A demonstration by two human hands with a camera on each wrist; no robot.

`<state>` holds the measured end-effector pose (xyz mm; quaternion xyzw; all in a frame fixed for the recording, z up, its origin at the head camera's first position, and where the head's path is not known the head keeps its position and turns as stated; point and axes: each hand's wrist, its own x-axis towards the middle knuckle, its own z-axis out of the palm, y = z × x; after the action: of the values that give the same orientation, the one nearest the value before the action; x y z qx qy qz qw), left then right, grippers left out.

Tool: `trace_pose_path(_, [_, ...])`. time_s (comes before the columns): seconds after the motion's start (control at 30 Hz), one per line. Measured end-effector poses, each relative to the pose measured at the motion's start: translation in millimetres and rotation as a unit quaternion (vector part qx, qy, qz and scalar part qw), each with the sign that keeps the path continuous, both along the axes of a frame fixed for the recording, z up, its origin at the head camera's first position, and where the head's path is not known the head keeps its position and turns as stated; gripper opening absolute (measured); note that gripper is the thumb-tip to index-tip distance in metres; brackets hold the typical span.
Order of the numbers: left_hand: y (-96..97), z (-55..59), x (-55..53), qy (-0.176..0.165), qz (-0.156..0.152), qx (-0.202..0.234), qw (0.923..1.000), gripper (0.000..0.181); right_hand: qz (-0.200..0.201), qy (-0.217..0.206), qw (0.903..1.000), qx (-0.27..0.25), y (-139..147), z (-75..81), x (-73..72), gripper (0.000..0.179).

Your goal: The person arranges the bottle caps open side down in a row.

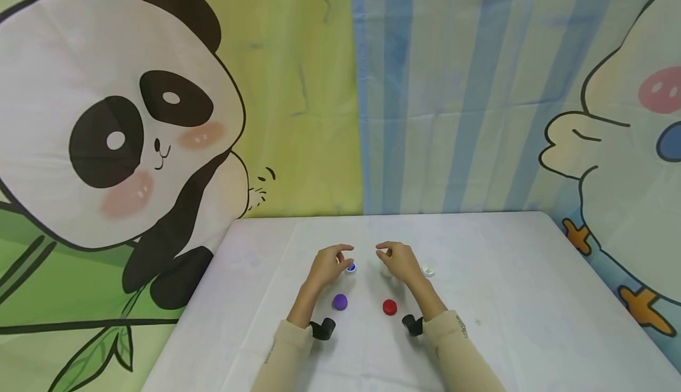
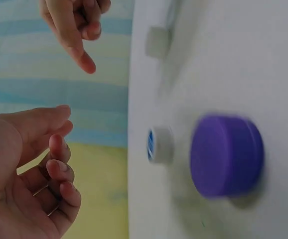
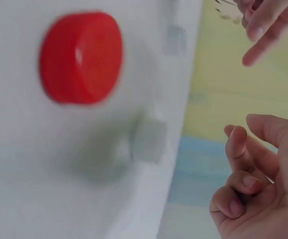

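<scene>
Both hands are held over the table with fingers loosely bent and nothing between them. My left hand point(image 1: 326, 268) is nearest a small white cap with a blue top point(image 1: 351, 268), which its thumb partly overlaps in the head view. A purple bottle cap point(image 1: 340, 302) lies closer to me, large in the left wrist view point(image 2: 226, 157). Facing it, my right hand point(image 1: 402, 263) hangs over a whitish cap point(image 3: 150, 139), mostly hidden by that hand in the head view. A red bottle cap point(image 1: 390, 307) lies nearer me, beside the right forearm.
Another white cap point(image 1: 428, 271) lies right of the right hand. Black wrist cameras point(image 1: 323, 329) sit on both wrists. The white table point(image 1: 532, 321) ends at a wall of printed curtains point(image 1: 425, 114) with a panda point(image 1: 159, 114) on the left.
</scene>
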<state>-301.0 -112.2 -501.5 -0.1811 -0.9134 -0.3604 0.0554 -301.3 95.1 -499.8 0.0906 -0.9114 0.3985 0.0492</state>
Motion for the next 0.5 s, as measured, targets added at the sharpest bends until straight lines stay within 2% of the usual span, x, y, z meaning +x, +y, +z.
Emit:
trace_pose_path(0.1, [15.5, 7.2, 4.6, 0.012, -0.012, 0.011, 0.9998, 0.03, -0.02, 0.007, 0.9997, -0.011, 11.8, 3.9, 5.0, 0.022])
trace_pose_path(0.2, [32.5, 6.4, 8.4, 0.021, -0.024, 0.018, 0.9993, 0.03, -0.036, 0.002, 0.999, -0.025, 19.4, 4.2, 11.8, 0.022])
trace_pose_path(0.33, [54.7, -5.6, 9.4, 0.017, -0.029, 0.031, 0.999, 0.032, -0.059, -0.007, 0.9972, -0.046, 24.1, -2.7, 18.9, 0.023])
trace_pose_path(0.5, [75.7, -25.9, 6.7, -0.004, 0.005, 0.035, 0.9994, 0.031, -0.079, -0.008, 0.9963, -0.035, 26.8, -17.4, 21.9, 0.023])
